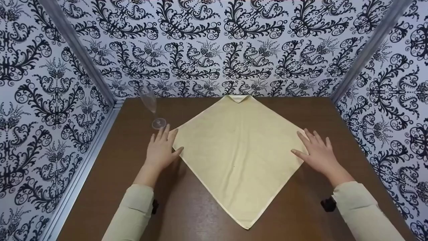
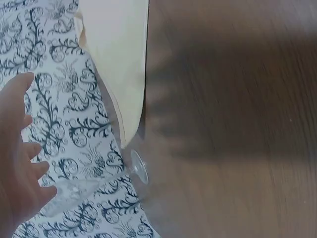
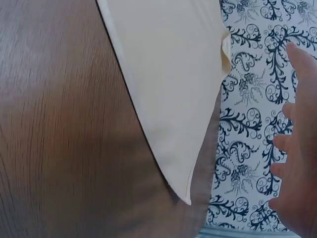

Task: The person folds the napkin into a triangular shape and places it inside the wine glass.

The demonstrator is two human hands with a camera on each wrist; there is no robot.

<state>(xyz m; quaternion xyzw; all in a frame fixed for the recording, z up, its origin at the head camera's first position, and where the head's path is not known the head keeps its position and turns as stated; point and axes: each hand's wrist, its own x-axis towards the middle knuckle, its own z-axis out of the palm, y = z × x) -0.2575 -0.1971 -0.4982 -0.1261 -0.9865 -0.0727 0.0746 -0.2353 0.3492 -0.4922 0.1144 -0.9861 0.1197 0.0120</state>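
Note:
A pale yellow cloth napkin (image 1: 214, 150) lies spread as a diamond on the brown table, with soft creases down its middle. Its far corner is folded over at the table's back edge; the near corner points at me. My left hand (image 1: 161, 150) is over the napkin's left corner, fingers spread. On the opposite side my right hand (image 1: 319, 152) spreads its fingers over the right corner. Both wrist views show the hands apart from the cloth, and the left corner (image 2: 126, 119) and right corner (image 3: 178, 178) lie free with nothing gripping them.
A clear champagne flute (image 1: 153, 112) stands at the back left of the table (image 1: 197, 214), close beyond my left fingertips. Patterned black-and-white panels (image 1: 200, 50) rise behind the table and on both sides, with metal posts (image 1: 80, 50) at the corners.

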